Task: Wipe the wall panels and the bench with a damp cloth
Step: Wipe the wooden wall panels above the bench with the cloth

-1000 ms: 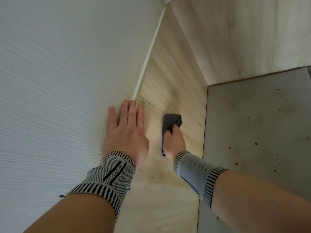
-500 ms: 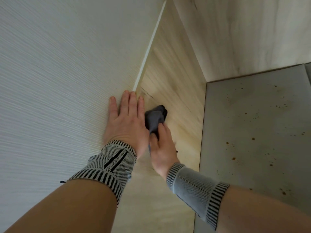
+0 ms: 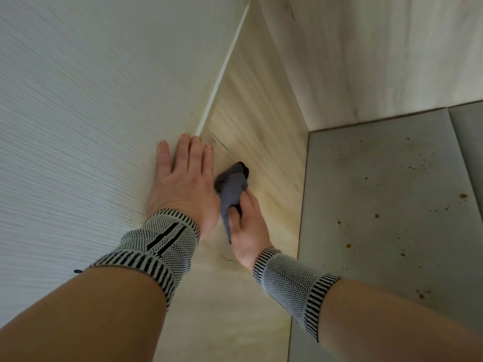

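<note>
My left hand [image 3: 183, 181] lies flat with straight fingers on the white ribbed wall [image 3: 86, 121], its fingertips near the white corner trim [image 3: 222, 71]. Right beside it, my right hand [image 3: 248, 226] grips a bunched grey cloth [image 3: 231, 190] and holds it against the light wood wall panel [image 3: 264, 121]. The cloth sticks out above my thumb, and its lower end hangs along my palm. Both wrists wear striped knit bands.
A second light wood panel [image 3: 379, 53] meets the first one in a corner at the upper right. Below it lies a grey padded bench surface [image 3: 379, 205] with several brown spots and a seam at its right end.
My right hand has carried the cloth left across the wood panel, from its middle to right beside my left hand. My left hand has stayed on the white wall.
</note>
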